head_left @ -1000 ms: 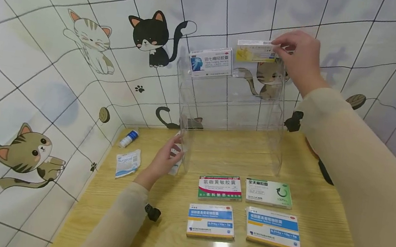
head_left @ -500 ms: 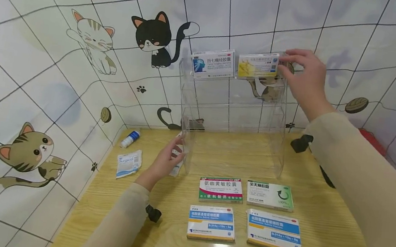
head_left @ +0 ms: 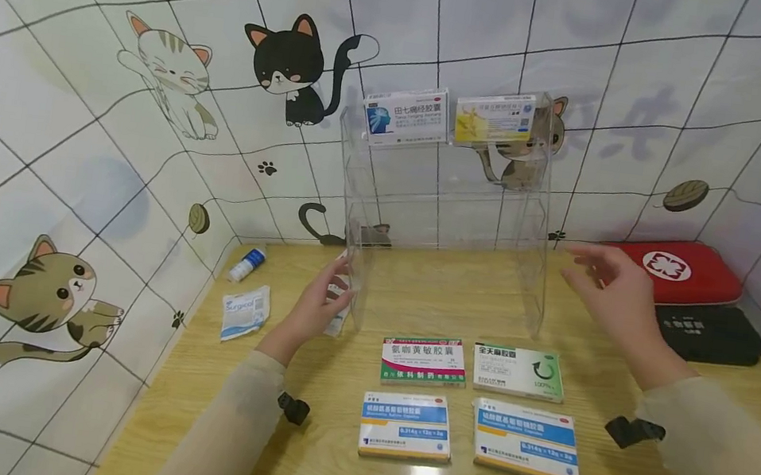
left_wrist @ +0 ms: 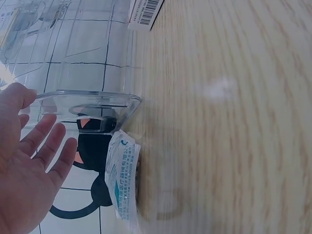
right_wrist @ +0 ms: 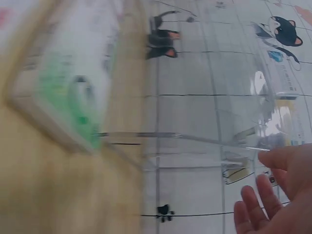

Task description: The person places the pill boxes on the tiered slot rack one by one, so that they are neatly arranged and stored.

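A clear plastic display rack (head_left: 438,241) stands on the table against the wall. A blue-and-white medicine box (head_left: 406,119) and a yellow-and-white one (head_left: 494,118) lean side by side on its top tier. My left hand (head_left: 317,297) is at the rack's left side panel; in the left wrist view the thumb touches the panel's edge, the other fingers loosely extended. My right hand (head_left: 617,301) hovers right of the rack, holding nothing, fingers spread. Before the rack lie a pink-green box (head_left: 423,361), a green-white box (head_left: 517,372) and two blue-white-orange boxes (head_left: 407,427).
A red zipped case (head_left: 689,274) and a black pouch (head_left: 709,333) lie at the back right. At the left are a small blue-capped bottle (head_left: 248,265) and a surgical packet (head_left: 244,313). Another white packet (left_wrist: 122,178) lies beside the rack's left panel.
My right hand set the yellow-and-white box down on the rack's top tier, let go, and moved down and right. The red case and black pouch came into view. My left hand stayed put.
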Tool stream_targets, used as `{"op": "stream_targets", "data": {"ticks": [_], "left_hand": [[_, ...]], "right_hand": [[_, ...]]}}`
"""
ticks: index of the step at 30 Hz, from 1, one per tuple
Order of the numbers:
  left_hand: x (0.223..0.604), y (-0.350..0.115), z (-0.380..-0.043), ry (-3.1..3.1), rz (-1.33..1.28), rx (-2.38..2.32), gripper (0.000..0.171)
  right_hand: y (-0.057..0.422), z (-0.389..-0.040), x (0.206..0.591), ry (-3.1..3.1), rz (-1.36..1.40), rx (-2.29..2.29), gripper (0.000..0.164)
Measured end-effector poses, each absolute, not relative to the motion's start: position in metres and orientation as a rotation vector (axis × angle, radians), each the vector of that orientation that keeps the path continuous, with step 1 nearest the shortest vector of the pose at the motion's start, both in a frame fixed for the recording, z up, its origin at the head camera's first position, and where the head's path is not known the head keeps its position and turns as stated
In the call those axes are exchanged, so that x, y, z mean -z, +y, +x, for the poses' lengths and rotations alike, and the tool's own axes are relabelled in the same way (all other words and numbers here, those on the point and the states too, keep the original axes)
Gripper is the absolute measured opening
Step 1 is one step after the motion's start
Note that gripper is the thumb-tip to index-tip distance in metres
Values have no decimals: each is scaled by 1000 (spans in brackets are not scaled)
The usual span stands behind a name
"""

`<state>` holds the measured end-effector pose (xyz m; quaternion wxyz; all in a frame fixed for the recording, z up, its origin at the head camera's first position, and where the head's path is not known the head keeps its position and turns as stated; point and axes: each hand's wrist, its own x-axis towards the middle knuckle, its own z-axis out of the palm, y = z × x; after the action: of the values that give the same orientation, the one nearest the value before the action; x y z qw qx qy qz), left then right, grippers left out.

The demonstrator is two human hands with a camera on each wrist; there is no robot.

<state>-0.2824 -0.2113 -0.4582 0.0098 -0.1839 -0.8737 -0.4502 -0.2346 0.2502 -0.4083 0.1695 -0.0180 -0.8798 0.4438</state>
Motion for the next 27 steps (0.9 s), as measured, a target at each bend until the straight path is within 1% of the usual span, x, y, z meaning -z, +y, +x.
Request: {"op": "stream_targets", "data": {"ticks": [2,6,9,12,16,19,23,27], "left_hand": [[458,-212,-281,-2721,-570,1427,62],[458,-214,-279,-2703,-567,1454,62],[459,-215,-280,-2692,-590,1469,63],[459,-213,-281,-2693,-599,1481,63],[458,-213,-281,-2699,-582,1498,63],[458,-213,-281,-2697,-588,1506,62],[458,-213,-282,-2693,-612,1499,61],[457,-213,-282,-2703,-608,1489,61]], "right_hand": [[254,-224,421,-2589,-50,-1283,48],[258,-210,441,-2777,3,-1283,48],[262,-200,452,-2894,93,-1248,48],[266,-193,461,-2977,183,-1213,52],[270,-189,470,-3036,342,-1135,59],[274,-186,475,-3059,433,-1061,62],[276,-184,479,-3072,448,-1033,62],[274,-183,480,-3072,403,-1070,63]]}}
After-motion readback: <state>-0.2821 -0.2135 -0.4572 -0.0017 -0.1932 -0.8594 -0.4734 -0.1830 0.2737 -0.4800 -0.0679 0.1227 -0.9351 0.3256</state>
